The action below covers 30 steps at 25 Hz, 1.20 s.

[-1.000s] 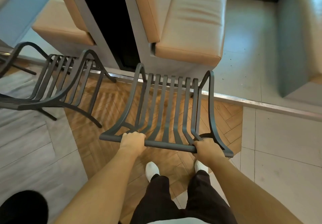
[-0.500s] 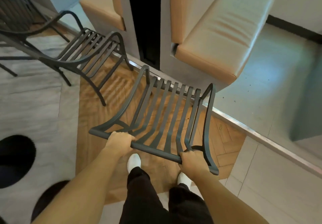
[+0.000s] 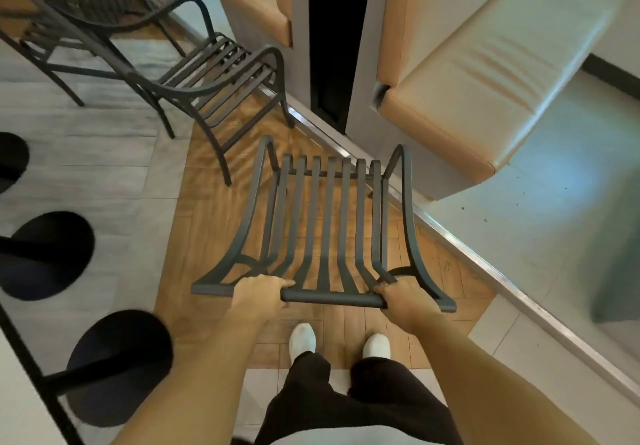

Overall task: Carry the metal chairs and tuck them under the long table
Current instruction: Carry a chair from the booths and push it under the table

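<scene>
Your metal chair (image 3: pixel 322 233) looks rigid and probably weighty, so keep each grip wrapped on its top back rail, left hand (image 3: pixel 258 294) and right hand (image 3: pixel 403 297) well apart. It is dark slatted steel, just right of a second chair (image 3: pixel 207 74), over the wood floor (image 3: pixel 194 237).

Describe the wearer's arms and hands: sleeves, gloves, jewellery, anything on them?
Both forearms are bare up to the frame edge, with no sleeves in view. The left hand and right hand have no gloves, and no watch, rings or bands show. Lower down: dark trousers and white shoes.
</scene>
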### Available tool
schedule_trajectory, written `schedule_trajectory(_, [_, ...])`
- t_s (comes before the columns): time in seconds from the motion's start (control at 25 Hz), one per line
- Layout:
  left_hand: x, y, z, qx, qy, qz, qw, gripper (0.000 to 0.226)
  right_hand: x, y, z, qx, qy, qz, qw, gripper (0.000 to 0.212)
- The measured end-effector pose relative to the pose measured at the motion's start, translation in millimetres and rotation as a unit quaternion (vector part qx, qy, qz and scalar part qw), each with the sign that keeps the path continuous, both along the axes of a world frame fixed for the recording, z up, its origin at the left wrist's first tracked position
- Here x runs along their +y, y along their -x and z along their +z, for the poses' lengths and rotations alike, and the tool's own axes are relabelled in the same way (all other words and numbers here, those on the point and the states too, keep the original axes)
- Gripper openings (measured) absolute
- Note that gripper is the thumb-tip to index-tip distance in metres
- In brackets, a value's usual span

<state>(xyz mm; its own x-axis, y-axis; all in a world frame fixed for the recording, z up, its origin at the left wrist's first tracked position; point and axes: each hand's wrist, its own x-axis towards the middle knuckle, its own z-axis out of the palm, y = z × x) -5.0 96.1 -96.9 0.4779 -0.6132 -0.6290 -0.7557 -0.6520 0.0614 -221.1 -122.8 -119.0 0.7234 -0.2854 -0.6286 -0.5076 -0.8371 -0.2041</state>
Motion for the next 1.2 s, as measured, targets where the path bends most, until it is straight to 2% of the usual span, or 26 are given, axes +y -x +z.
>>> schedule_trajectory(0.28, [-19, 49, -8, -0.02, -0.04, 0.108, 0.993, 0.055, -47, 12, -6, -0.012, 0.004, 0.106, 0.994, 0.017])
schedule_trajectory(0.44, [-31, 91, -16, -0.016, -0.049, 0.169, 0.984, 0.05, -80, 22, -3, -0.015, 0.011, 0.191, 0.981, 0.014])
schedule_trajectory(0.8, [-69, 141, -19, -0.019, -0.028, 0.257, 0.966, 0.045, -149, 2, 7, 0.021, 0.013, 0.269, 0.963, 0.029])
schedule_trajectory(0.96, [-100, 170, -13, -0.01, -0.04, 0.332, 0.942, 0.042, -179, -7, 13, 0.03, 0.005, 0.317, 0.948, 0.029])
schedule_trajectory(1.2, [-154, 217, -4, 0.006, -0.043, 0.42, 0.907, 0.042, -232, -22, 25, 0.039, 0.008, 0.425, 0.904, 0.037])
